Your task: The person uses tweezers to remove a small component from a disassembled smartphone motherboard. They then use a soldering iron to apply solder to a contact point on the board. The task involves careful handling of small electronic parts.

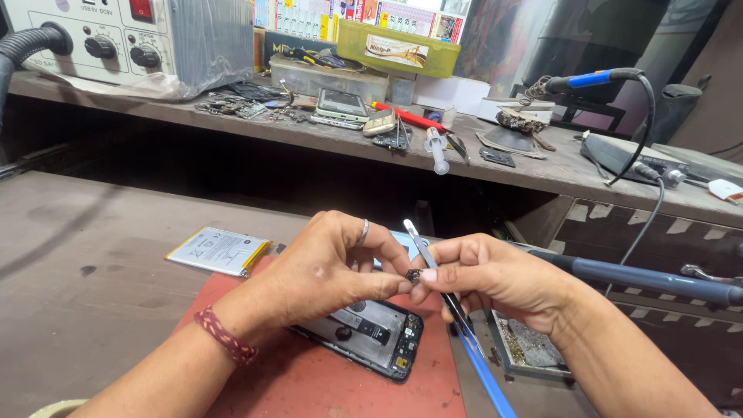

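Observation:
My left hand (329,267) and my right hand (487,275) meet above an opened black phone (371,333) that lies on a red mat (325,379). The fingertips of both hands pinch a tiny dark part (413,275) between them. My right hand also holds a thin metal tool with a blue handle (472,348), its flat tip pointing up past my fingers. My left hand wears a ring and a braided wristband. A flat silver phone battery (219,250) rests on the desk to the left of the mat.
A raised shelf behind holds a grey power station (116,39), loose phones (340,104), a syringe (437,151), a red-handled tool, a soldering iron on a stand (588,80) and plastic boxes (396,48). A small metal tray (526,348) sits right of the mat.

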